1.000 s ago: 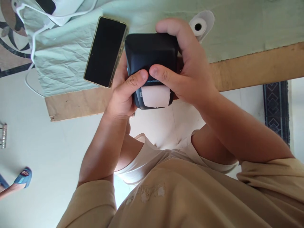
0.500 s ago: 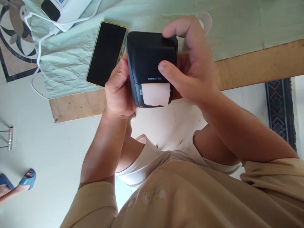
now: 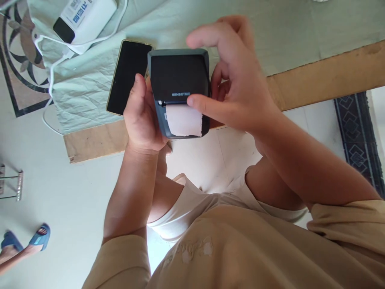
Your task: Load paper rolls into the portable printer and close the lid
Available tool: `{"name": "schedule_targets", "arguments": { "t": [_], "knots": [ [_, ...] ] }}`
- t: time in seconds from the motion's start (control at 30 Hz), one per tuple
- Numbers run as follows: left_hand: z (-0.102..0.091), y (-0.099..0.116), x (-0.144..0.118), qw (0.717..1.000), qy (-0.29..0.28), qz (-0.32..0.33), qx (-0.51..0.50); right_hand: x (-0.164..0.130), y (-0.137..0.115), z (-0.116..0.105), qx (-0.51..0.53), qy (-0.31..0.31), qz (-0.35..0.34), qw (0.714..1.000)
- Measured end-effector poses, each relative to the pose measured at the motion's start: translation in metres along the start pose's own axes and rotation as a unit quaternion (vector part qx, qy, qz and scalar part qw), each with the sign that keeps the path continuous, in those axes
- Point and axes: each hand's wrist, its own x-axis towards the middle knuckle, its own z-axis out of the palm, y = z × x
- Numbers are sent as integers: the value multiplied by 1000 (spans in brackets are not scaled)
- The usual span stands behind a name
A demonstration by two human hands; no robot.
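Observation:
A black NIIMBOT label printer [image 3: 180, 76] is held over the table's front edge, with a strip of white label paper [image 3: 184, 120] coming out at its near end. My left hand [image 3: 144, 114] is closed around the printer's left side and underside, thumb raised off the casing. Its lid looks tilted up, with a gap along the front edge above the paper. The thumb of my right hand [image 3: 237, 76] touches that lid edge near the right corner. My right index finger stretches past the printer's far edge, slightly blurred, and the other fingers are curled beside it.
A dark-screened phone [image 3: 128, 76] lies left of the printer, partly behind my left hand. Beyond it sit a white device [image 3: 90, 20] and a white cable [image 3: 51, 76] on the green cloth [image 3: 78, 100]. A wooden edge [image 3: 96, 140] borders the table. Another person's slippered foot [image 3: 40, 237] is on the floor.
The printer's lid has lifted at its front edge. My right index finger has come off the far edge, and my right thumb has moved down to the lid's edge. My left thumb has lifted away.

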Motion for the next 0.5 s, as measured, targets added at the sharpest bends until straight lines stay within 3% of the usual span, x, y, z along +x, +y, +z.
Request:
{"name": "schedule_targets", "arguments": {
  "t": [0.03,0.1,0.17,0.27,0.33,0.4,0.5],
  "knots": [
    [-2,-2,0,999,-48,11,0,2,1,0,-14,31,-5,999],
    [-8,-5,0,995,-88,52,20,8,4,2,-30,106,-26,994],
    [-14,-9,3,992,-91,74,55,14,7,4,-35,172,-44,984],
    [-20,-11,7,989,-91,79,87,16,4,2,-37,197,-26,979],
    [-21,-11,7,988,-95,80,92,13,-3,-3,-72,163,-11,984],
    [-21,-10,7,987,-99,77,98,11,-13,-8,-168,67,-5,983],
    [-21,-9,6,987,-100,71,107,11,-26,-10,-322,-108,46,940]
  ]
}}
